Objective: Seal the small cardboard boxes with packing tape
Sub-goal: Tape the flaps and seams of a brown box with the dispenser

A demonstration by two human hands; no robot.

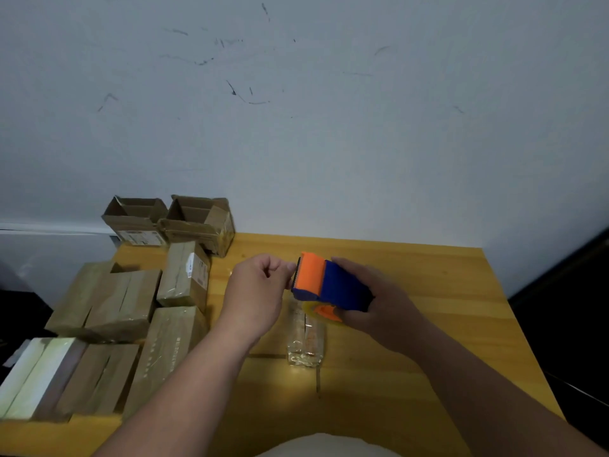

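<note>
- The right hand (pixel 372 301) has its fingers (pixel 354 315) wrapped round a blue and orange tape dispenser (pixel 329 285), held above the tabletop (pixel 428 324) near its middle.
- The left hand (pixel 260 288) sits at the dispenser's 9 o'clock, fingers curled and fingertips at the orange front edge; whether they pinch the tape end I cannot tell.
- At the dispenser's 6 o'clock a small cardboard box (pixel 306 338) lies on the tabletop, glossy with clear tape and partly hidden by the dispenser.
- At 11 o'clock, by the wall (pixel 296 110), stand 2 open boxes (pixel 136 221) (pixel 197 222) side by side, flaps up; what is inside does not show.
- At 9 o'clock a closed box (pixel 186 275) carries a white printed label (pixel 192 263), too small to read.
- At 7 to 8 o'clock lies a cluster of closed brown boxes (pixel 125 305), shiny with tape, touching one another; one long box (pixel 168 351) has faint print along its top, unreadable.
- At the far 8 o'clock edge lies a pale greenish-white box (pixel 36 374).
</note>
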